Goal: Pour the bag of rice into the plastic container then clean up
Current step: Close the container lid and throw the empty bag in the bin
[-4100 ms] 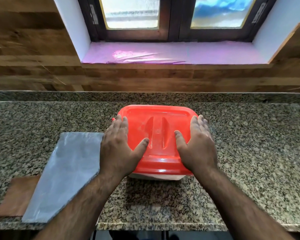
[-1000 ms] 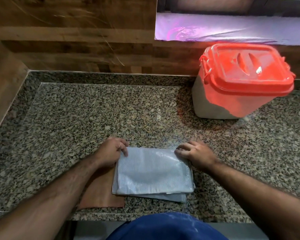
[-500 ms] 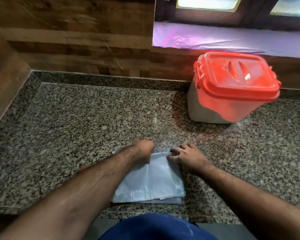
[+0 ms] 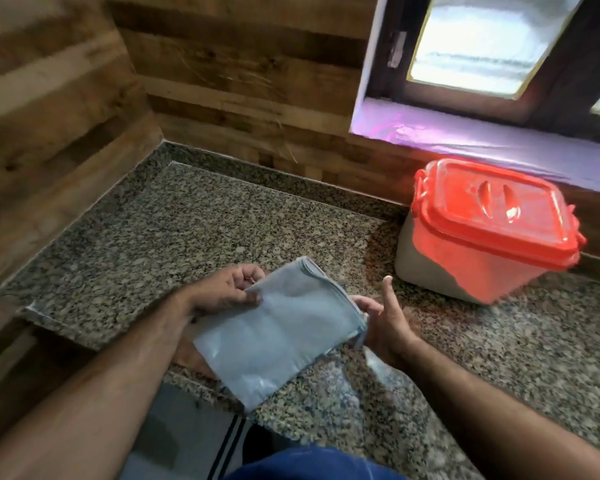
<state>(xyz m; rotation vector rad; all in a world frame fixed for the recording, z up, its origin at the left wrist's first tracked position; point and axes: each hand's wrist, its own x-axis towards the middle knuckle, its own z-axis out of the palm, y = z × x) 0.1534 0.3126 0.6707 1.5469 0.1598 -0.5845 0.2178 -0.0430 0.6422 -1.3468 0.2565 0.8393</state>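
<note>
Both hands hold the folded bag at lower centre above the bench: left hand pinches its upper-left edge, right hand grips its right edge. The lidded container stands at right.

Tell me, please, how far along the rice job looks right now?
Pouring looks done: the plastic container stands against the wall with its red lid on. In hand: the left hand pinches the folded empty bag, lifted off the granite counter, right hand at its edge. Left: putting the bag away.
</note>
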